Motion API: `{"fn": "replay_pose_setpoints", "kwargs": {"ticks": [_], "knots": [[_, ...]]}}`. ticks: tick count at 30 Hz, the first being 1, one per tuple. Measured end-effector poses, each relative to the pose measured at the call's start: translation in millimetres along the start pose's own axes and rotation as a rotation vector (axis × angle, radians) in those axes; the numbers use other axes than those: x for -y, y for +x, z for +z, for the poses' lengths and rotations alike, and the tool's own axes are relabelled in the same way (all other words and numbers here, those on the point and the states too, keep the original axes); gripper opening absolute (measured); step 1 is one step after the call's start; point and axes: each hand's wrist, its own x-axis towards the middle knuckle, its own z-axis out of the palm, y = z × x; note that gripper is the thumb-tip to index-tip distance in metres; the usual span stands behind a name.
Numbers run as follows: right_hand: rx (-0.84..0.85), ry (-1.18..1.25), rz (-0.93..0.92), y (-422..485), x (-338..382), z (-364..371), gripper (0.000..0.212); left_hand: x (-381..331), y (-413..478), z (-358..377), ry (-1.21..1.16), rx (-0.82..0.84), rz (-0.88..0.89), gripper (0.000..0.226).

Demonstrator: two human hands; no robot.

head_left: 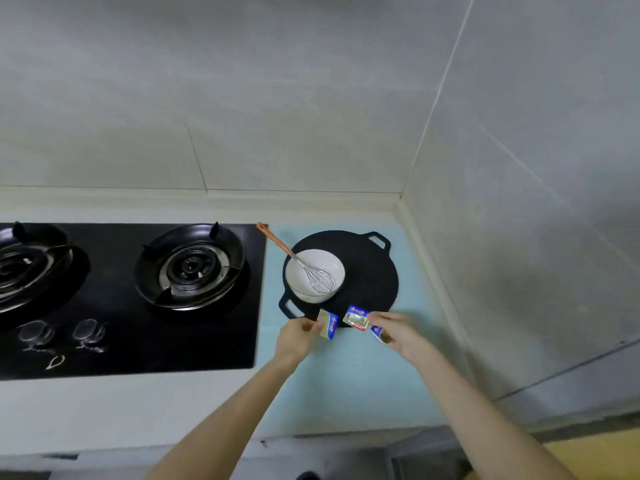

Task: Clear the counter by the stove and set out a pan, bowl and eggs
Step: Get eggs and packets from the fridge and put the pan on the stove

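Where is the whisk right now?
In the head view, the whisk leans in the white bowl, which sits on the black pan just right of the stove.

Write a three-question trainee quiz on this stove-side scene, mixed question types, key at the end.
1. True or false: the white bowl sits on the black pan.
2. Which utensil rests in the bowl? A spoon, B whisk, C ladle.
3. What does each hand hold above the pan's near edge?

Key:
1. True.
2. B.
3. The left hand holds one small blue packet; the right hand holds another blue packet.
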Motion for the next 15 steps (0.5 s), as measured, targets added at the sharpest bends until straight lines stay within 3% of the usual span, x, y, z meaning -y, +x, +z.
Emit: {"fn": "replay_pose_setpoints", "kwargs": {"ticks": [5,11,15], "knots": [[-0.033,-0.269,-0.025,29.5,-15.8,-7.7,0.008,4.8,21.1,24.0,0.169,0.091,-0.051,0.029],[-0.182,-0.492,-0.315,44.8,-18.9,-8.2,0.016,2.5,25.0,24.7,0.25,0.068,-0.033,0.027],[-0.102,-0.51,-0.459,41.7,-9.9,4.0,0.016,-1.2,27.5,16.9,0.295,0.051,-0.014,0.027]]}}
